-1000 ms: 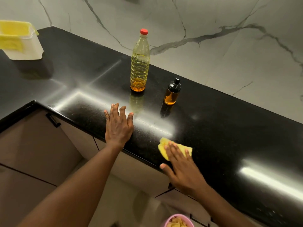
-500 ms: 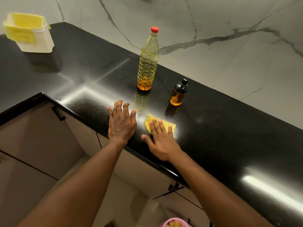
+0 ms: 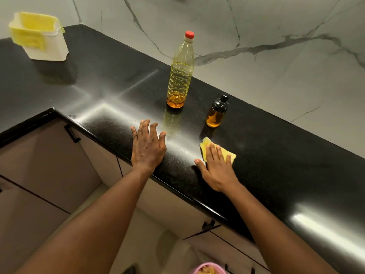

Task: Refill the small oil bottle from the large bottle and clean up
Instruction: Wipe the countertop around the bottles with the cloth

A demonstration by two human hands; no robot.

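A tall clear plastic oil bottle [image 3: 180, 76] with a red cap stands upright on the black counter [image 3: 276, 155], a little amber oil at its bottom. To its right stands the small oil bottle [image 3: 216, 113], black-capped and about half full of amber oil. My right hand [image 3: 216, 168] lies flat with straight fingers on a yellow cloth [image 3: 205, 145], pressing it onto the counter just in front of the small bottle. My left hand [image 3: 147, 144] rests flat on the counter near its front edge, in front of the large bottle, holding nothing.
A white tub [image 3: 42, 39] with yellow cloths draped over its rim sits at the far left of the counter. A marble wall runs behind the bottles. Cabinet doors with black handles [image 3: 72, 133] lie below the counter edge. A pink bowl [image 3: 209, 268] shows at the bottom.
My right hand slid the yellow cloth left toward my left hand, then back right to a spot in front of the small bottle. My left hand stayed put.
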